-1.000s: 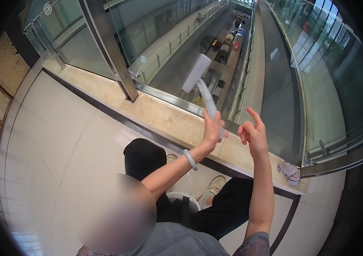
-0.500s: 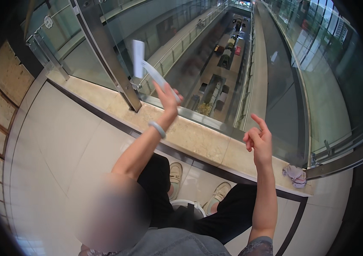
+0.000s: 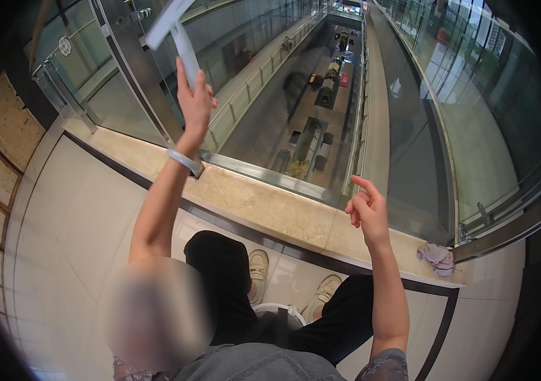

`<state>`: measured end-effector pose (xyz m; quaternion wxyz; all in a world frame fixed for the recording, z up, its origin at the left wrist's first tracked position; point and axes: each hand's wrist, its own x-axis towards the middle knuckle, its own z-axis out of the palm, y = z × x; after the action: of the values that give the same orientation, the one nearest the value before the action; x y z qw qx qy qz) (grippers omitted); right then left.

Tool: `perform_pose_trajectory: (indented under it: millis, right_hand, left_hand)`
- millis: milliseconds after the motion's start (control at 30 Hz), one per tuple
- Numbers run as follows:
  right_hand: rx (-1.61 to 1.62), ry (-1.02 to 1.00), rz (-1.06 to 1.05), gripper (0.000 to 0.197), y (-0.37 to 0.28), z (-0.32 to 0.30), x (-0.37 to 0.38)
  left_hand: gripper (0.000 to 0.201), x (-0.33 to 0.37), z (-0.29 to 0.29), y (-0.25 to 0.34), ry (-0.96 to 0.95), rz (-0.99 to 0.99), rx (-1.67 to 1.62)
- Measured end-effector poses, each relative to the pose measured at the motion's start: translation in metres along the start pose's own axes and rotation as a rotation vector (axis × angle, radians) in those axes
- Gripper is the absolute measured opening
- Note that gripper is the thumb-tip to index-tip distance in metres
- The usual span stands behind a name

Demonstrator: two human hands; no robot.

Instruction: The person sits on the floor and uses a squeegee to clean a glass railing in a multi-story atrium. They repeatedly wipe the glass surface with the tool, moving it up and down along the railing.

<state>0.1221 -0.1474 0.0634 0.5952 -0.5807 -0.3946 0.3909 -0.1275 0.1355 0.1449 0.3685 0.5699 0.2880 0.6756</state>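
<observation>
My left hand (image 3: 195,105) is raised in front of the glass panel (image 3: 251,136), closed round the pale handle of a T-shaped squeegee (image 3: 185,49). The squeegee's wide head is up near the metal post, partly cut off by the top edge of the view; whether it touches the glass I cannot tell. Lower and to the right, my right hand (image 3: 370,213) hangs in the air with nothing in it, its index finger stretched out and the others loosely bent. A crumpled pinkish-grey cloth (image 3: 436,259) lies on the stone ledge (image 3: 264,206) at the right.
A white bucket (image 3: 280,308) stands between my feet, partly hidden by dark straps or cloth. A metal post (image 3: 132,70) rises at the left of the glass. Beyond the glass is a deep drop to a lower floor with seating. A metal rail (image 3: 505,238) borders the right.
My left hand has swung up and to the left with the squeegee, whose head is now tilted by the post. My right hand has shifted slightly left in the view.
</observation>
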Motion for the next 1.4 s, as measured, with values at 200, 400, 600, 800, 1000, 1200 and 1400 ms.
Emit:
perform_pose_trajectory:
  millis: [200,400,600,800,1000,1200,1400]
  right_hand:
    - [-0.042,-0.016,0.003,0.039,0.0,0.007,0.0]
    - [-0.07,-0.061,0.033,0.035,0.015,0.015,0.002]
    - [-0.092,-0.075,0.022,0.035,0.013,0.014,-0.003]
    - [-0.093,-0.078,0.009,0.035,0.01,0.018,-0.007]
    - [-0.135,-0.08,-0.005,0.034,0.014,0.017,-0.008]
    - [-0.139,-0.082,-0.001,0.033,0.015,0.015,-0.006]
    - [-0.24,-0.083,-0.063,0.031,0.016,0.018,-0.008]
  left_hand:
    - [0.066,-0.03,-0.005,-0.033,-0.055,0.078,0.123]
    - [0.067,-0.133,-0.052,-0.106,-0.184,-0.225,0.157]
    - [0.066,-0.024,-0.034,-0.024,-0.098,-0.102,0.098]
    - [0.068,0.03,-0.011,0.018,-0.029,0.049,0.036]
    - [0.069,-0.09,-0.036,-0.058,-0.251,-0.1,0.172]
    - [0.066,-0.036,-0.036,-0.014,-0.208,-0.052,0.116]
    - [0.066,0.024,-0.014,0.042,-0.149,-0.004,0.105]
